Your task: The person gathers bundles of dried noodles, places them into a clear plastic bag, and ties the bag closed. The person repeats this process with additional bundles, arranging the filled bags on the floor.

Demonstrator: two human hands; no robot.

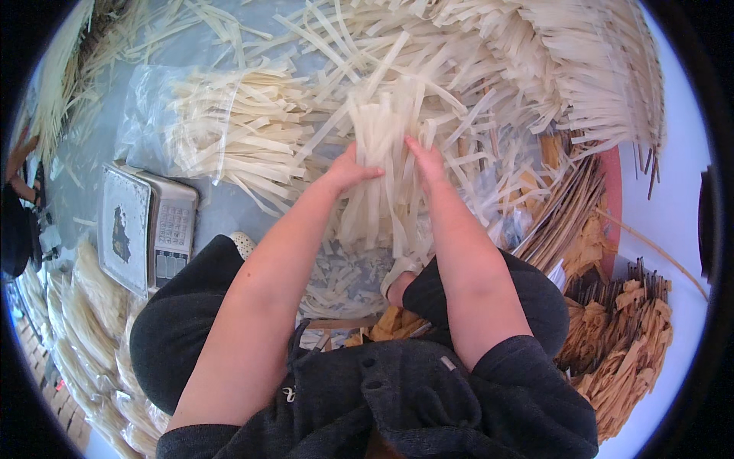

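Observation:
Between my two hands stands a bundle of pale, flat dried strips [378, 135], its ends blurred. My left hand [351, 171] grips the bundle's left side, the thumb lying across its front. My right hand [425, 158] is at the bundle's right edge with fingers pointing up; whether it grips any strips I cannot tell. More strips hang below my hands towards the floor. To the left, a clear plastic bag [146, 117] lies on its side, partly filled with similar strips [258, 132] that stick out of its open end.
A digital scale [125, 229] with a worn metal pan is by my left knee. Filled plastic bags [86, 321] lie lower left. Heaped strips [596, 69] fill the upper right. Thin sticks [565, 212] and brown dried bundles [625, 344] are at right. Another person's arm [22, 155] shows far left.

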